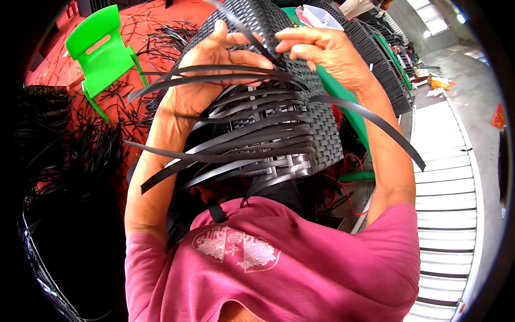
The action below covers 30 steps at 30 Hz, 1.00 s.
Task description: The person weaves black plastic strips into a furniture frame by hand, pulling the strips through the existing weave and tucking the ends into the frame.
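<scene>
Flat dark plastic strips [230,155] stick out in a loose row from the edge of a woven black wicker piece [324,126]. My left hand [214,61] is palm up over the weave, thumb raised and fingers spread. Two strips cross its palm, and a raised strip [244,29] passes by its fingertips. Across from it, my right hand [327,53] hovers above the wicker with its fingers loosely bent and apart, gripping nothing that I can see. One curved strip [383,126] lies across my right forearm.
A green plastic chair [104,53] stands on the red floor [161,16] among strip scraps. Bundled dark strips [48,123] are at the left. A white slatted panel [445,214] lies at the right. Behind are a white tub [322,17] and more wicker pieces [378,59].
</scene>
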Available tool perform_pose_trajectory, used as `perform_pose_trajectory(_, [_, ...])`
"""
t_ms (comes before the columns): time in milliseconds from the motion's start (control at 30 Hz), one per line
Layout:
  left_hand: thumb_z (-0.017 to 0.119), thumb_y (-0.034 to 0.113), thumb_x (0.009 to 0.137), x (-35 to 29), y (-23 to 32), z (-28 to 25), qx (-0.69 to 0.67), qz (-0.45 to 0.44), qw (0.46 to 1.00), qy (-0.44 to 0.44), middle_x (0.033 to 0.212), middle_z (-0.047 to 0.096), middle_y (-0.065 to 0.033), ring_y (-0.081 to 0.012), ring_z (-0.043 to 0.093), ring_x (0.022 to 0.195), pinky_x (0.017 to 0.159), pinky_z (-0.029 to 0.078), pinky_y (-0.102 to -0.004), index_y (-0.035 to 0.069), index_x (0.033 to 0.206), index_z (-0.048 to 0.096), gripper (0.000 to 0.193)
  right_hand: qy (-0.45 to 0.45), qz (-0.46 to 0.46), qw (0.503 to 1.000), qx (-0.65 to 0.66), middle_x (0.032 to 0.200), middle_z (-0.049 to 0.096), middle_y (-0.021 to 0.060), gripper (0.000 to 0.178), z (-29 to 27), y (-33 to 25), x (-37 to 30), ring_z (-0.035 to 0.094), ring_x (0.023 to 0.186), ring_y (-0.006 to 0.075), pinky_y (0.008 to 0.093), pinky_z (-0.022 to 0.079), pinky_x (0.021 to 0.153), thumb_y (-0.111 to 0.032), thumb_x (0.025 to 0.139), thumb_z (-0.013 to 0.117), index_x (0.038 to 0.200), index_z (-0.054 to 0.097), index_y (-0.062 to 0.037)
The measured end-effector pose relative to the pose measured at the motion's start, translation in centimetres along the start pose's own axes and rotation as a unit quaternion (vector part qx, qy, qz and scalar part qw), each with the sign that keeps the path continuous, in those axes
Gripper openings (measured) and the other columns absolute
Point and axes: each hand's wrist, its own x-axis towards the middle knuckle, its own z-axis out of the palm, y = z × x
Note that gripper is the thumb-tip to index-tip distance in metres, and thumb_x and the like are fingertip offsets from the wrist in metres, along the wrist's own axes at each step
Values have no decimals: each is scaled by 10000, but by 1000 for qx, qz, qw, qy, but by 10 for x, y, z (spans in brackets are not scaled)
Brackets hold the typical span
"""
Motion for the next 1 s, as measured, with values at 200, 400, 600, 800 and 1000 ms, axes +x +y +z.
perform_pose_trajectory(200, [283,411,1002,1,1,-6,-72,119,989,-58,1162,558,-282,-361,586,1055,864,523,-413,-56,1263,430,555,-89,26,995,29,773,652,-31,216,7,9,20,538,698,28,184,404,592,-215,842,687,966,709,-40])
perform_pose_trajectory(400, [435,290,975,-15,-23,36,120,138,974,133,1105,590,-224,-271,622,941,772,528,-340,-50,1142,523,389,-118,-1,978,170,817,615,-11,234,-4,24,26,496,680,54,197,380,591,-283,857,660,831,634,-51])
perform_pose_trajectory(600, [587,253,910,-32,-50,70,234,133,956,114,949,619,-105,-145,564,828,727,424,-232,-19,1179,573,383,-143,-64,939,305,845,550,54,236,2,13,20,502,764,136,314,407,730,-253,859,643,828,523,-53])
perform_pose_trajectory(800, [673,286,809,-33,-68,75,592,281,753,63,891,581,-119,-247,567,846,770,445,-338,-24,988,653,358,-72,-91,924,365,738,515,39,236,6,-13,21,491,639,125,298,429,642,-224,889,613,915,609,10])
perform_pose_trajectory(1000, [620,47,845,-33,-88,72,287,231,858,358,805,592,-89,-137,575,599,537,463,-248,-34,972,602,152,-24,76,991,-103,595,514,-21,170,-9,-27,17,429,482,32,179,317,458,-130,848,632,894,670,29])
